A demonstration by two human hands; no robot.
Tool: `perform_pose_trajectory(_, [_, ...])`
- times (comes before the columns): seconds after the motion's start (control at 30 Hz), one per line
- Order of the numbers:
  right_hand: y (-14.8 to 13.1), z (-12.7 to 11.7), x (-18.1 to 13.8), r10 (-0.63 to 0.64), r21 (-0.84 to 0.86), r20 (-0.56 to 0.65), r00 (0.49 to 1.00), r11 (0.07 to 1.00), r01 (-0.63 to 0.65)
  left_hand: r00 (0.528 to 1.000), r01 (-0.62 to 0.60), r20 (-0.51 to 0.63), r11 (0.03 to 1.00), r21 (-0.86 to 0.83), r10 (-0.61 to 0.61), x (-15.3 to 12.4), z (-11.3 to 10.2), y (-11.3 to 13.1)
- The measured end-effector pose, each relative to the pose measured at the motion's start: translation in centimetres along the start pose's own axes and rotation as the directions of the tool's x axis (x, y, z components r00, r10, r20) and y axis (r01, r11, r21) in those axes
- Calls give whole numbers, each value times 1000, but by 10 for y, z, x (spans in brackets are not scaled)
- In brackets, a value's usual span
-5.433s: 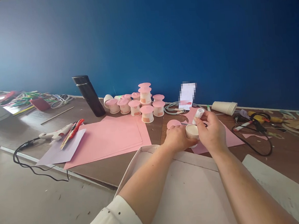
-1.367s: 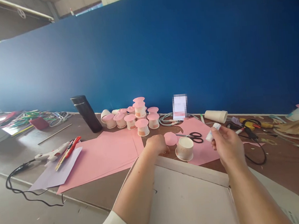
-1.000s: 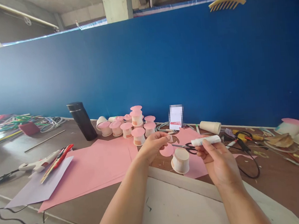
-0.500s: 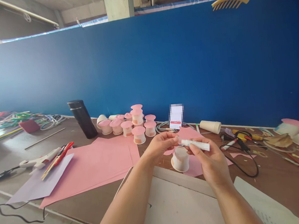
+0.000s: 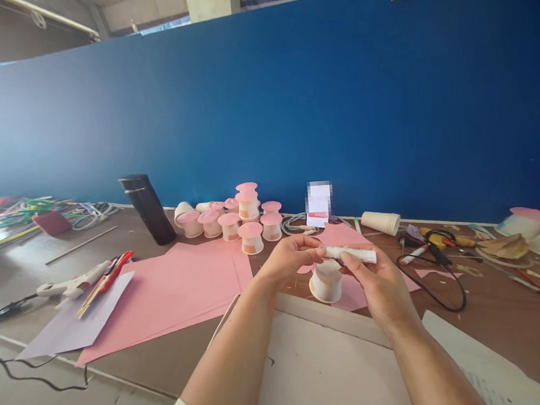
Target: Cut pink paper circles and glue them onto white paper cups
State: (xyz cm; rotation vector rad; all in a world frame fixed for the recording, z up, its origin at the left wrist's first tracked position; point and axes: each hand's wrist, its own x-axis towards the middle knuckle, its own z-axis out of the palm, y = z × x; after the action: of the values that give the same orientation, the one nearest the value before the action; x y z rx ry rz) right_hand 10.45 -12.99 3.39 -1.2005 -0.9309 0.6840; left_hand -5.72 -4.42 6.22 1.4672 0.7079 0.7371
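My right hand (image 5: 380, 281) is closed around a white glue stick (image 5: 359, 255), which lies almost level with its thick end to the right. The fingers of my left hand (image 5: 292, 259) pinch the stick's left end; a cap there cannot be made out clearly. Just below the stick, an upside-down paper cup (image 5: 326, 288) stands on the table. Behind and beside it lie pink paper pieces (image 5: 350, 292), partly covered by my hands.
Several cups with pink paper tops (image 5: 251, 238) stand by the blue partition (image 5: 263, 104). Left are a black flask (image 5: 148, 211), pink sheets (image 5: 175, 295), a utility knife (image 5: 113, 272) and a glue gun (image 5: 72, 283). A black cable (image 5: 464, 297) curls at right. A pale board (image 5: 328, 371) lies in front.
My left fingers have come closer along the glue stick's left end, and the gap seen there before is closed. The whole view has shifted slightly. The cup stays in place.
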Motion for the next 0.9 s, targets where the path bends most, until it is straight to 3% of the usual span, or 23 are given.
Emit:
perform_pose_trajectory(0.27, [2, 1, 2, 40, 55, -16, 999, 998, -40, 997, -76, -17, 993, 88, 78, 3, -2, 1])
perform_pose_trajectory(0.33, [0, -2, 6, 67, 126, -88, 994, 990, -55, 988, -117, -89, 986, 120, 128, 8, -7, -2])
perform_pose_trajectory(0.37, [-1, -6, 9, 96, 184, -145, 985, 980, -69, 974, -108, -180, 981, 159, 136, 10, -10, -6])
perform_pose_trajectory(0.43, [-1, -17, 18, 205, 352, -267, 942, 930, -103, 913, 13, -388, 941, 338, 126, 18, -16, -18])
perform_pose_trajectory(0.47, [-1, -23, 22, 268, 426, -328, 906, 898, -112, 891, 99, -438, 892, 441, 118, 22, -19, -26])
perform_pose_trajectory(0.57, [6, -41, 34, 472, 596, -308, 826, 772, -220, 900, 219, -412, 675, 705, 138, 33, -22, -47])
perform_pose_trajectory(0.63, [12, -48, 39, 542, 618, -301, 785, 737, -272, 902, 279, -416, 582, 764, 114, 38, -20, -56])
perform_pose_trajectory(0.77, [23, -52, 42, 622, 581, -302, 723, 721, -377, 908, 304, -409, 531, 791, 90, 43, -15, -60])
perform_pose_trajectory(0.9, [29, -53, 44, 630, 545, -330, 703, 735, -403, 912, 345, -409, 489, 802, 28, 46, -13, -59])
